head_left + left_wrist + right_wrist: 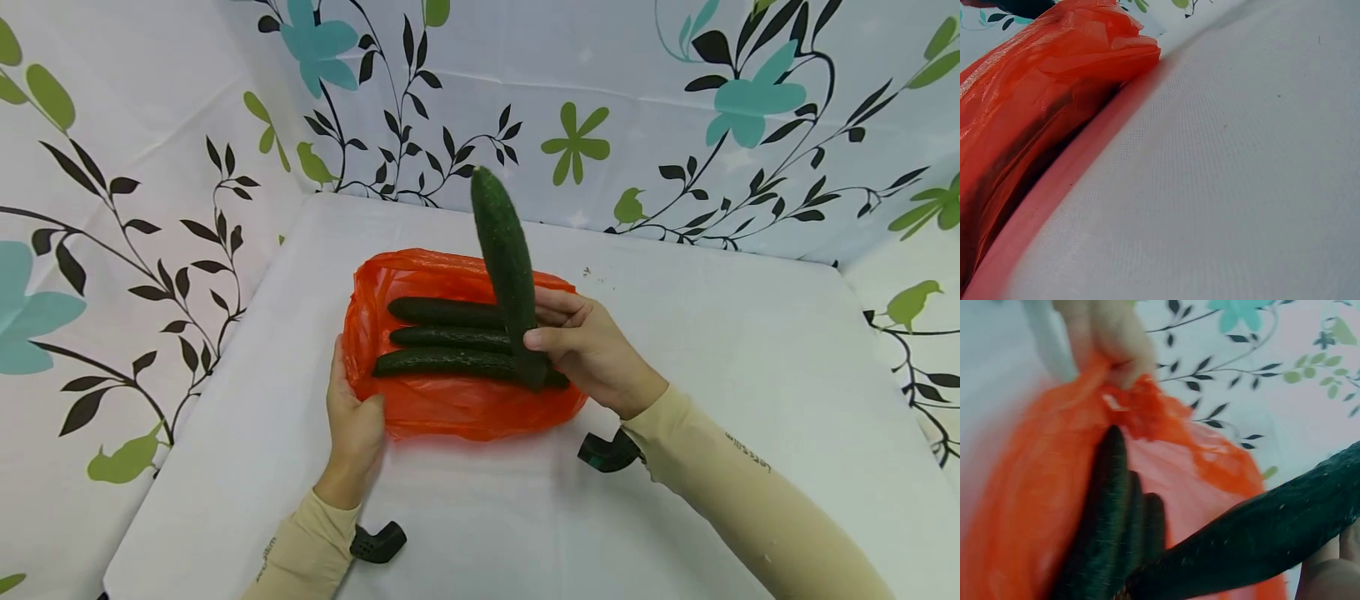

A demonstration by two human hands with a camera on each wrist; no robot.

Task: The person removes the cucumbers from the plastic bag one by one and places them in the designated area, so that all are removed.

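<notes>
My right hand (592, 350) pinches a dark green cucumber (501, 250) near its lower end, thumb in front, so it stands nearly upright over an orange-red plastic bag (457, 417). Inside the open bag three more cucumbers (442, 362) lie side by side, their right ends partly hidden. At the bag's left edge my left hand (356, 425) grips the plastic; the right wrist view has this hand (1110, 337) bunching the rim. That view also catches the raised cucumber (1260, 537) slanting across the bag. Only the bag's side (1054, 81) fills the left wrist view's upper left.
A white cloth (735, 367) covers the table under the bag. Behind and at the sides hangs a white sheet (480, 75) printed with leaves, birds and flowers. A black wrist device (378, 543) sits by the left sleeve, another (609, 452) by the right.
</notes>
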